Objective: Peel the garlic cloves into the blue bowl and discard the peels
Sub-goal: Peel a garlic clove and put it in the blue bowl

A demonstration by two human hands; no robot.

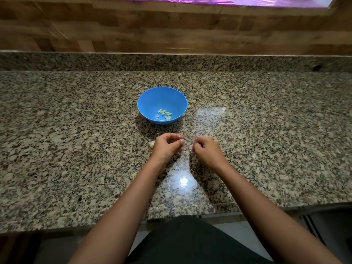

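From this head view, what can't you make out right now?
- Head view: what the curled left hand pinches; its fingers hide it.
- Right hand: motion-blurred, grip contents unreadable.
- Pale garlic piece: mostly behind the left hand.
- Peeled cloves in round blue plastic bowl: too small to count.

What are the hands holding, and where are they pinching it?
It cannot be told. The left hand and right hand are curled with fingertips pinched, but anything between them is too small and blurred to see.
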